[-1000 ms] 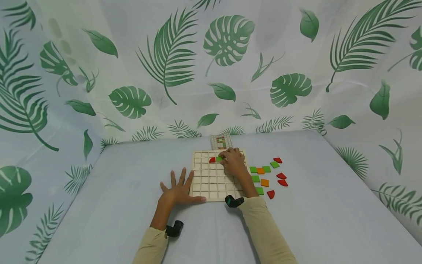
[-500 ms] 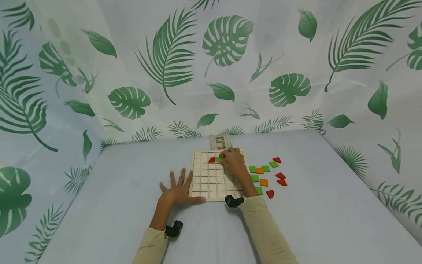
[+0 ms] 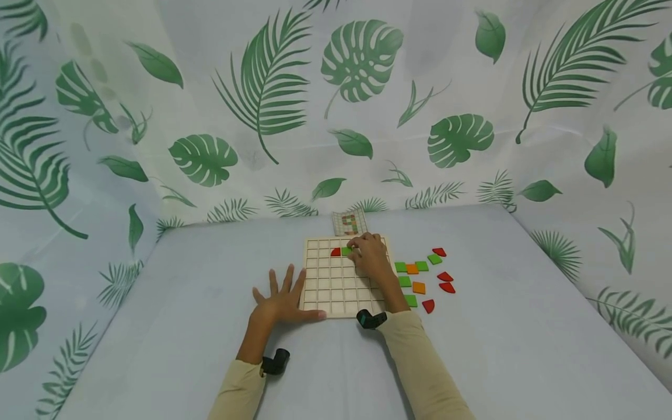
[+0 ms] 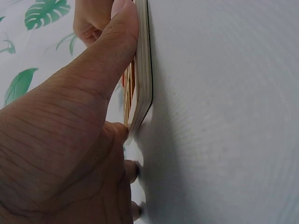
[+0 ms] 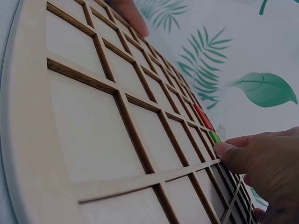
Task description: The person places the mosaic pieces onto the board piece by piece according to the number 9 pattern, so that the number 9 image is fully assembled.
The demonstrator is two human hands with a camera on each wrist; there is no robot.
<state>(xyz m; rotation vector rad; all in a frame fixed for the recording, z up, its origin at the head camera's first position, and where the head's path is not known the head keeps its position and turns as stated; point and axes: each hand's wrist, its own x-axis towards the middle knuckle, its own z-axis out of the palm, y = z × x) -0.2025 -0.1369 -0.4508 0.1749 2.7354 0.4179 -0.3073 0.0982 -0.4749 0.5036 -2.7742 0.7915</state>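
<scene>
A pale wooden grid board point(image 3: 325, 291) lies flat on the table. In one of its upper rows a red quarter-round tile point(image 3: 336, 252) sits beside a green square tile point(image 3: 346, 251). My right hand point(image 3: 371, 256) reaches over the board, its curled thumb and forefinger pinching at the green tile's right side. In the right wrist view the thumb point(image 5: 225, 149) covers part of the green tile point(image 5: 214, 136). My left hand point(image 3: 280, 304) lies spread at the board's near left corner, thumb point(image 4: 122, 28) along the front edge and forefinger against the left side.
Loose tiles lie right of the board: several green squares point(image 3: 410, 301), two orange squares point(image 3: 418, 287) and several red quarter-rounds point(image 3: 428, 306). Behind the board is a printed pattern card point(image 3: 349, 223). A leaf-print cloth point(image 3: 294, 116) hangs at the table's back.
Both hands hold nearly the same place, with the right fingers still at the green tile. The head view has shifted slightly; no tile has visibly moved.
</scene>
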